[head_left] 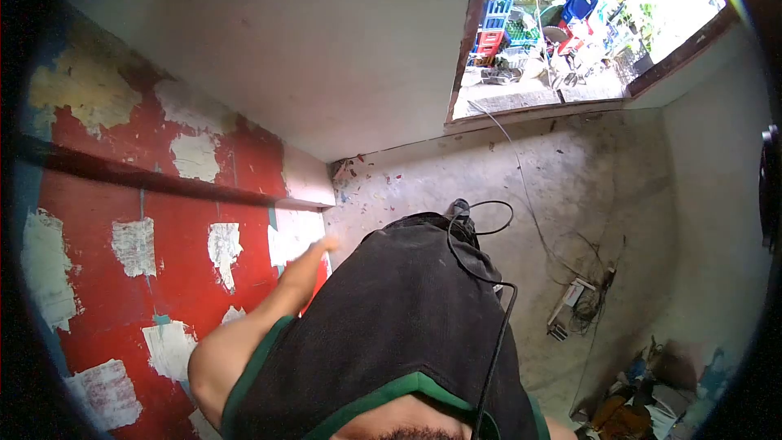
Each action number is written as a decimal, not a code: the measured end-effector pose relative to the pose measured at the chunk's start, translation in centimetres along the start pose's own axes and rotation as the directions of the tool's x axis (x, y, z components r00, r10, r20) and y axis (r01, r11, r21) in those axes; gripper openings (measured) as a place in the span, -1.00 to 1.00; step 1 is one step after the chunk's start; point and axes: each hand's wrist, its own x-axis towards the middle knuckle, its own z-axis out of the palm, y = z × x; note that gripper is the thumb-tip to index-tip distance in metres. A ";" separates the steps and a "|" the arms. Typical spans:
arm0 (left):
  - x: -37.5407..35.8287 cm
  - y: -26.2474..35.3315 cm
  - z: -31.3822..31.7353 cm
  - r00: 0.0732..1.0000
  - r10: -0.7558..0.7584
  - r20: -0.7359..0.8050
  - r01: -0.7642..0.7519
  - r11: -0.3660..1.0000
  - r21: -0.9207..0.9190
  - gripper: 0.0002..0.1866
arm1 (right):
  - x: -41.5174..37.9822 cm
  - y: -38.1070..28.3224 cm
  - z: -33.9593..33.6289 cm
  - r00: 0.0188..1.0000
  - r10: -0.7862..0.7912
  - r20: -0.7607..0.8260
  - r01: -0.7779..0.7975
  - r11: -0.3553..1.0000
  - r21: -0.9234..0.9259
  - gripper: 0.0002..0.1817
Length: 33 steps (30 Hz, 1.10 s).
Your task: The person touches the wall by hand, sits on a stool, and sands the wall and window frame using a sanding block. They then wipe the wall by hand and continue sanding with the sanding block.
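Note:
My left arm reaches down beside the black, green-trimmed shirt [391, 285]. At its end, my left hand [326, 245] shows small next to the red wall [252, 269] with its white patches, close to the corner with the pale ledge [314, 187]. Its fingers are mostly turned away and I cannot tell what shape they make. Only a bit of my right upper arm shows at the bottom edge; my right hand is out of view. A black cable [503, 334] runs down over the shirt and loops near my dark shoe [460, 207].
Paint flakes lie on the concrete floor [456, 171] near the wall. A thin cord [521, 171] runs from the doorway to a white power strip [570, 297] and tangled wires. A pile of cloths [643, 407] sits at lower right. Outside stand stacked crates [491, 28].

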 end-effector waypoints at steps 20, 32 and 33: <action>-4.2 6.5 13.4 0.734 -0.602 -0.313 0.056 0.513 -0.857 -0.48 | 1.7 -27.7 -3.8 0.942 -0.076 0.327 0.187 0.928 -0.322 -0.22; -1.8 12.3 30.5 0.696 -0.710 0.103 0.270 0.127 -0.954 -0.61 | 3.4 -39.7 -0.9 0.879 0.109 0.464 0.327 0.569 -0.754 -0.11; -2.6 15.2 31.2 0.679 -0.708 0.193 0.320 0.049 -0.946 -0.62 | 3.6 -40.7 -0.9 0.884 0.121 0.452 0.326 0.532 -0.781 -0.10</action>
